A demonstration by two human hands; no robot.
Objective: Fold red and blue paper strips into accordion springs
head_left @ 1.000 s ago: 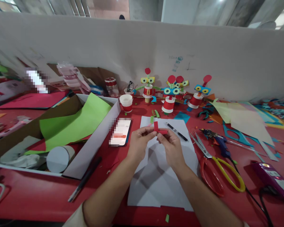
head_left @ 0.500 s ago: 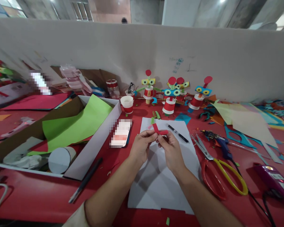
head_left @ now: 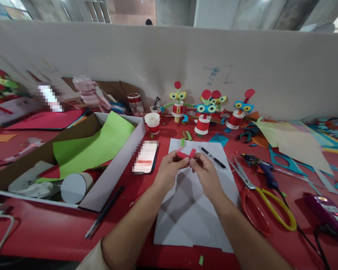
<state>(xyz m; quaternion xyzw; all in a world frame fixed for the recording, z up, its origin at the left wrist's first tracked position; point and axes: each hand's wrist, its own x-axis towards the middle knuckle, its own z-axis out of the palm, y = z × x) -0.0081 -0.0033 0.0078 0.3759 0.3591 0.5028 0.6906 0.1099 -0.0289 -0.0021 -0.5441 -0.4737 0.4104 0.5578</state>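
Observation:
Between my two hands, above the upper part of a white paper sheet (head_left: 197,217), is a red paper strip (head_left: 192,153) with a fold in it. My left hand (head_left: 171,167) pinches its left part between thumb and fingers. With fingertips close beside them, my right hand (head_left: 204,168) grips the strip's right part. Just behind my hands lie small folded green paper strips (head_left: 183,142). A black pen (head_left: 212,156) rests on the sheet, right of my right hand. The strip's middle is partly covered by my fingertips.
Scissors (head_left: 250,185) with red and yellow handles and a blue glue gun (head_left: 267,174) lie to the right. A phone (head_left: 145,157) and a box (head_left: 116,161) holding green paper are on the left. Paper-cup figures (head_left: 202,125) stand behind, beside a paper cup (head_left: 152,123).
The red strip has been turned in my fingers: its upright end now points up on the right rather than the left. Both hands stay in nearly the same place.

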